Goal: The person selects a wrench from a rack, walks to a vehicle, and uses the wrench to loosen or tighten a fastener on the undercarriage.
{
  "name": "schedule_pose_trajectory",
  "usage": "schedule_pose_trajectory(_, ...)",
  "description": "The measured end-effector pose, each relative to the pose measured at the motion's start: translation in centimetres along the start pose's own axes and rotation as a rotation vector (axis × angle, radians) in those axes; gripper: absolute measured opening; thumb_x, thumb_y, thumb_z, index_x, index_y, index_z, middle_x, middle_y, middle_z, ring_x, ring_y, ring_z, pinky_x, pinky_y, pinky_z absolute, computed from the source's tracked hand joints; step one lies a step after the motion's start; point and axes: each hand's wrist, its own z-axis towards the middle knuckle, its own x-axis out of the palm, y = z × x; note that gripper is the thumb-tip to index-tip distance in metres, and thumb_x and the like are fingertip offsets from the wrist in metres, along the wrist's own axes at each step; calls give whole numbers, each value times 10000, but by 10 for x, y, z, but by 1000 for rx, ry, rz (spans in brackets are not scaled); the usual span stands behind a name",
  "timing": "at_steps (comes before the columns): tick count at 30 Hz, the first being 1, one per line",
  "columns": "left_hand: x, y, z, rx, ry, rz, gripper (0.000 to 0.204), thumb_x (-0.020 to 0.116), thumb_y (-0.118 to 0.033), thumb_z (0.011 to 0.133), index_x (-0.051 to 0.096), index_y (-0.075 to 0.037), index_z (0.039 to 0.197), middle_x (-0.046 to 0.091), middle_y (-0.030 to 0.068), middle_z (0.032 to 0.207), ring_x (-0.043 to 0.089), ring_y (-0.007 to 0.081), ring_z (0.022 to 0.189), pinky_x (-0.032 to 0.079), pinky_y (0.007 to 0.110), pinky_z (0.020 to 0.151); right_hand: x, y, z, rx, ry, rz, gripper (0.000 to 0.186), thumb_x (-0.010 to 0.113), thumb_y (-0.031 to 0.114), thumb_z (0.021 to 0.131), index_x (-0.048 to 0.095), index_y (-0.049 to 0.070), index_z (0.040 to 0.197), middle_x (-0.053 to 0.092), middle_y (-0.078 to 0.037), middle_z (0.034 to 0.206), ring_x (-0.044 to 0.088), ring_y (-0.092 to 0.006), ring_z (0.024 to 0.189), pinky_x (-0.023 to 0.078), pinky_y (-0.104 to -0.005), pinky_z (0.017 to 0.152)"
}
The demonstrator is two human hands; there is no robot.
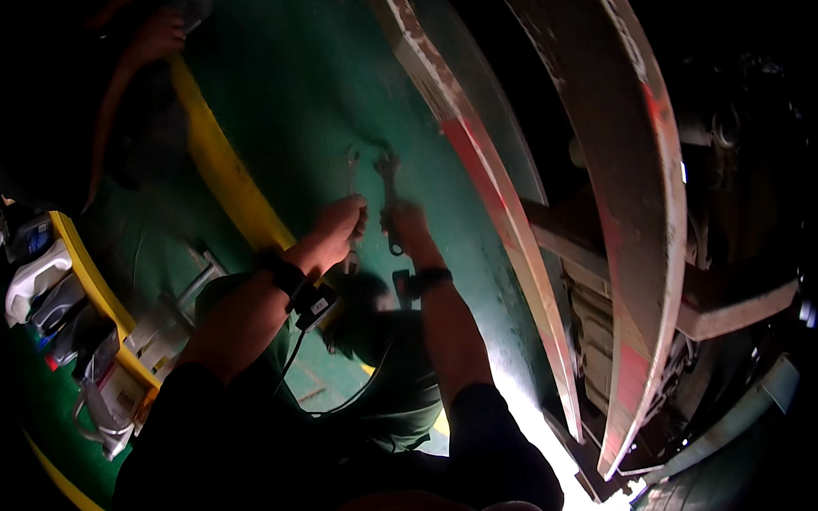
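Two spanners stood out from the person's fists over the green floor [280,89]. The left hand [341,222] was clenched round the shaft of one spanner [352,168], its open head showing just beyond the knuckles. The right hand [407,221] gripped the second spanner [388,196], whose head rose above the fingers while its ring end poked out below the palm. The two tools lay near each other, almost parallel. Sorting them well would likely call for a firm hold low on each shaft, so that the heads stayed readable in the dim light. Both were slim, dull grey metal with rounded jaws. Left of the left hand ran a yellow painted line [223,172]; right of the right hand curved a worn, red-stained ramp [644,219]. Further left, another person's hand [155,35] reached in.
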Motion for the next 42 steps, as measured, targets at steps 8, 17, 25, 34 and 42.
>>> schedule_pose_trajectory(8, 52, -58, 31, 136, 115, 92, 203, 494, -226, 881, 530, -97, 729, 484, -7, 646, 437, 128, 576, 353, 304, 546, -4, -15, 88, -272, -1, 305, 138, 531, 156, 921, 546, 20, 904, 575, -88, 701, 576, -222, 547, 471, -339, 490)
schedule_pose_trajectory(17, 37, -74, 23, 229, -47, 82, 179, 451, -187, 854, 510, -62, 740, 462, 28, 669, 407, 142, 590, 335, 331, 534, 6, -49, 111, 479, 163, 112, 223, 562, 254, 916, 552, 61, 806, 515, -45, 615, 509, -181, 459, 328, -298, 363)
schedule_pose_trajectory(25, 42, -62, 77, 480, -93, 750, 204, 485, -139, 843, 633, -12, 904, 622, 192, 833, 643, 320, 843, 488, 459, 660, 10, -51, 136, 169, 72, -301, 250, 628, 269, 843, 585, 23, 854, 576, -106, 707, 573, -247, 581, 406, -353, 461)
schedule_pose_trajectory(34, 35, -41, 111, 579, -10, 1207, 189, 533, -126, 849, 685, -43, 925, 680, 186, 902, 685, 333, 841, 544, 463, 696, 24, -72, 148, -199, -130, -651, 348, 703, 286, 760, 623, -19, 907, 646, -175, 810, 646, -322, 718, 495, -416, 572)
schedule_pose_trajectory(42, 8, -46, 108, 273, 116, 612, 216, 490, -245, 833, 532, -92, 686, 501, 4, 648, 438, 121, 558, 343, 299, 523, 24, -103, 195, -70, 55, -863, 427, 742, 308, 690, 676, -41, 928, 670, -235, 989, 655, -358, 966, 524, -448, 808)
